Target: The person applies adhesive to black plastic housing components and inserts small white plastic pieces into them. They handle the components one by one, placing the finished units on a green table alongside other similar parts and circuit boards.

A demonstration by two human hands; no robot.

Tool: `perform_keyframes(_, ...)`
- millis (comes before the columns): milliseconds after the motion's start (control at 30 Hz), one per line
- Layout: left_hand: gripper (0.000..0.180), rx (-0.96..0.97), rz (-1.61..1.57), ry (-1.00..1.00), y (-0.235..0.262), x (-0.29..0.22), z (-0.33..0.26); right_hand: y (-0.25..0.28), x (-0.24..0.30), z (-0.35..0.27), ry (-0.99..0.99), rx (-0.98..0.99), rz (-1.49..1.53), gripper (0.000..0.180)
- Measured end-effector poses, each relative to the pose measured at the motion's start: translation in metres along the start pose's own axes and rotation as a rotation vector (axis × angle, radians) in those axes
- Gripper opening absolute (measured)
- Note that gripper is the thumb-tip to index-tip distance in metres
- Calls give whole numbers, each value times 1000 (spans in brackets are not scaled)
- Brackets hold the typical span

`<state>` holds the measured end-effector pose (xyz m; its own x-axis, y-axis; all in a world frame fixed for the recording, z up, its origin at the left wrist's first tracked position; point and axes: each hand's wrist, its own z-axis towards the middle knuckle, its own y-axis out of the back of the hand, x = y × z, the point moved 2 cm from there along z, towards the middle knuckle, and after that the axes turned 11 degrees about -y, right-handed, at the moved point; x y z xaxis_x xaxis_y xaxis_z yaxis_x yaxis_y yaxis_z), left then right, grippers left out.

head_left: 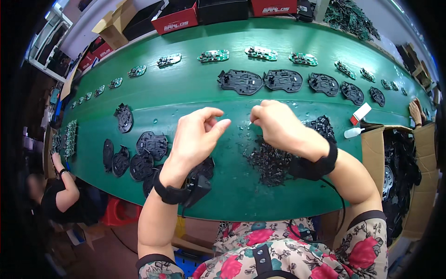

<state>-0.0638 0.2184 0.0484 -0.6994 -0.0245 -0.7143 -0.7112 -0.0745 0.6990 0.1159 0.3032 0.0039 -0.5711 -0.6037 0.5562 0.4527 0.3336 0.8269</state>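
My left hand (197, 137) hovers over the green table, thumb and forefinger apart and curved, with nothing visible between them. To its right, my right hand (283, 125) has its fingertips pinched together; what they hold, if anything, is too small to name. Small clear bits (242, 128) lie scattered by those fingertips. Under and in front of the right wrist spreads a heap of small black parts (269, 165). Several black plastic shells (152, 145) lie left of my left hand, some partly hidden by that forearm. More black shells (240, 82) form a row beyond my hands.
Green circuit boards (213, 56) line the table's far side. At right stand a cardboard box (371, 151) of black parts, a white bottle (352, 133) and a small white-and-red box (361, 113). Other people's hands (56, 160) show at the left and right (415, 111).
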Motion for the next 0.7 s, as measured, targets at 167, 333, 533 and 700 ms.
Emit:
perform_keyframes(167, 30, 48, -604, 77, -18, 10, 31, 29, 2, 23, -245, -1, 477, 14)
perform_keyframes(333, 27, 29, -861, 56, -27, -5, 67, 33, -9, 41, -290, -73, 1044, 18)
perform_keyframes(533, 23, -63, -910, 38, -31, 1, 88, 34, -12, 49, -414, -111, 1251, 18)
perform_keyframes(700, 16, 8, -885, 30, -33, 13, 102, 25, -27, 58, -493, -68, 1283, 18)
